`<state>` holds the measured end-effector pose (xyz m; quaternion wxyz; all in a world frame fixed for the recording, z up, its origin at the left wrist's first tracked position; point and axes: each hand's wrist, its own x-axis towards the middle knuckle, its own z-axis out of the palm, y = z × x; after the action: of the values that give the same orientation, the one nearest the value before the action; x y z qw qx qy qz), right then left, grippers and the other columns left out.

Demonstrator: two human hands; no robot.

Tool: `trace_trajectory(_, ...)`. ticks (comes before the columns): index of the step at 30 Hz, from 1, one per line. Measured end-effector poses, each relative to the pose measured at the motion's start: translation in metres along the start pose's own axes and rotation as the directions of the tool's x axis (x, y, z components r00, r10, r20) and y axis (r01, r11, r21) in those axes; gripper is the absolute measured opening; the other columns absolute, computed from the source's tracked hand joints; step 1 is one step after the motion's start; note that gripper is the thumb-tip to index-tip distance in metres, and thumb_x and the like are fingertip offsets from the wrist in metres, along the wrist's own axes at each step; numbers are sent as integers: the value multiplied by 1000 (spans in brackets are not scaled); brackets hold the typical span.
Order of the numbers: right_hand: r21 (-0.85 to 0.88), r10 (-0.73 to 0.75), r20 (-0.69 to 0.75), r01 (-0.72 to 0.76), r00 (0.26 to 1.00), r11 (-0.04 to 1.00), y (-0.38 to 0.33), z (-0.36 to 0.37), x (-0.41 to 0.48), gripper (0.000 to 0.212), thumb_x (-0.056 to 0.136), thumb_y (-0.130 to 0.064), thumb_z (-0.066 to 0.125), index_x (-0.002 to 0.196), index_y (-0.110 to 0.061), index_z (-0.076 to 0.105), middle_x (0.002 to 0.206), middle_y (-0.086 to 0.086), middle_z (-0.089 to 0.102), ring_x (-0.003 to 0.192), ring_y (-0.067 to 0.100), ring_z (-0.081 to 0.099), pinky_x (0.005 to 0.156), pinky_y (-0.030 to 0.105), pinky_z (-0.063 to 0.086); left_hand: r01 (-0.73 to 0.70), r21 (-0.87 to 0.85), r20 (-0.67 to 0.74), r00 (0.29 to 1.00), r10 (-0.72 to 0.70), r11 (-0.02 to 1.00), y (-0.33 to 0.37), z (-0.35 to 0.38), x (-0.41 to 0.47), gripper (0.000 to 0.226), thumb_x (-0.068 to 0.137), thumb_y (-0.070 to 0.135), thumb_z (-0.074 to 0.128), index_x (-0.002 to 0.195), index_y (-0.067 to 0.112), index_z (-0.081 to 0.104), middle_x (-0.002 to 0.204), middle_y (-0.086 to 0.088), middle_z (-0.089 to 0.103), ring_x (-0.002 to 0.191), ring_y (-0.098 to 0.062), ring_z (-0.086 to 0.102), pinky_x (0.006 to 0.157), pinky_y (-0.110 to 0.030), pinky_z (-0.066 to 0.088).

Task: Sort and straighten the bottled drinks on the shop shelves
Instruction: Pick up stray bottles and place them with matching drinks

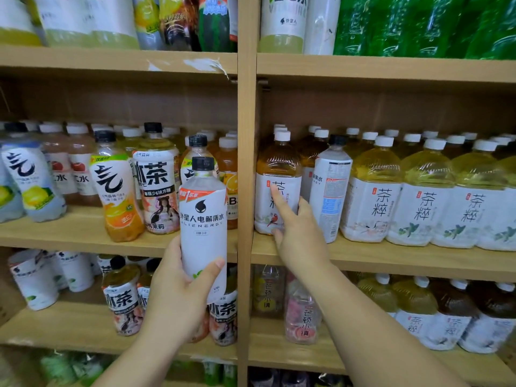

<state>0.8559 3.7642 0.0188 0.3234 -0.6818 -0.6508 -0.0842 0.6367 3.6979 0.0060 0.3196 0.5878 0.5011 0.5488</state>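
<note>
While left hand [178,291] grips white bottle [203,219], base part-hidden | right hand [296,233] spread, covering tea bottle [276,177] label

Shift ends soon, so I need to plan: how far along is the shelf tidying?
Done: the yellow tea bottles in the right bay stand upright, labels forward. In hand: the left hand holds a white electrolyte bottle; the right hand touches an amber tea bottle. Left: a black-capped white bottle sits among the teas, and the orange bottle in the left bay leans.
</note>
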Motion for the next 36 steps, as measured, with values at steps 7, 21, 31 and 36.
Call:
trace_trajectory(7,163,84,-524,3,848,987,26,-62,5,74,91,-35,74,154,-22,38,148,10,36,125,24,48,90,33,49,15,5,-15,1000,-15,1000,11,15,-11,53,89,31,76,135,39,50,123,18,65,109,-8,65,90,-44,57)
trace_trajectory(21,191,240,-195,-203,951,960,44,-73,36,92,79,-54,82,147,-19,32,134,8,60,114,33,63,77,44,54,11,-42,-129,992,-17,999,26,21,-34,48,89,27,76,127,45,53,118,24,66,103,3,66,91,-38,58)
trace_trajectory(31,579,156,-267,29,951,815,19,-98,-22,64,69,-38,90,124,-30,57,115,-8,65,108,21,62,82,40,53,69,21,-228,972,-62,997,13,-20,-58,46,90,30,75,121,54,49,116,26,65,105,2,65,87,-33,57)
trace_trajectory(36,738,43,-175,102,984,667,-26,-111,-38,56,69,-26,91,116,-33,59,101,-22,64,86,-10,60,67,18,42,84,-19,-251,964,-86,996,1,-44,-56,43,91,29,74,123,48,51,120,19,66,102,2,67,88,-35,59)
